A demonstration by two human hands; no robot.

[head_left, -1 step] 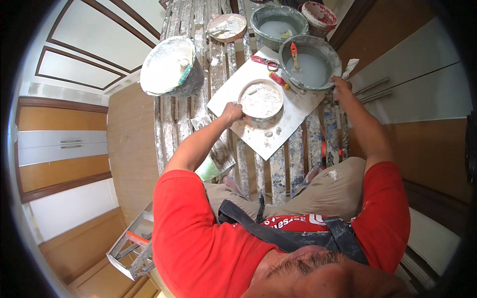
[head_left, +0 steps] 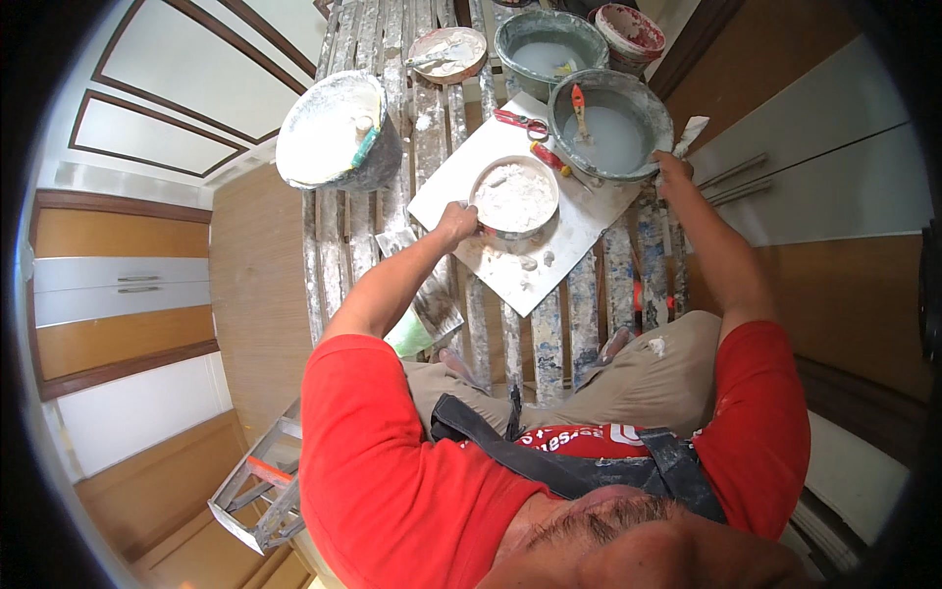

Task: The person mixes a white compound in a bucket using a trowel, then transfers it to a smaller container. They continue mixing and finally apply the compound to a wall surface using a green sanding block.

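Observation:
My left hand (head_left: 458, 225) is closed on the near-left side of a round tub of white powder (head_left: 513, 196), its fingers at the rim. The tub stands on a white board (head_left: 520, 285). Over to the right, my right hand (head_left: 673, 171) grips the rim of a grey-green bucket (head_left: 628, 88) of cloudy water. A brush with an orange handle (head_left: 579, 106) leans inside that bucket. Close beyond the right hand sticks up a pale, flat piece (head_left: 693, 133); I cannot tell whether the hand holds it. Red-handled scissors (head_left: 525, 123) and a red-and-yellow-handled tool (head_left: 549, 157) lie on the board.
A large bucket of white material (head_left: 339, 177) stands left on the spattered slatted platform (head_left: 549, 344). Farther off are a shallow round container (head_left: 448, 51), a second water bucket (head_left: 510, 57) and a red-stained bucket (head_left: 628, 37). Cabinet doors (head_left: 785, 147) flank the right. A stepladder (head_left: 257, 491) stands lower left.

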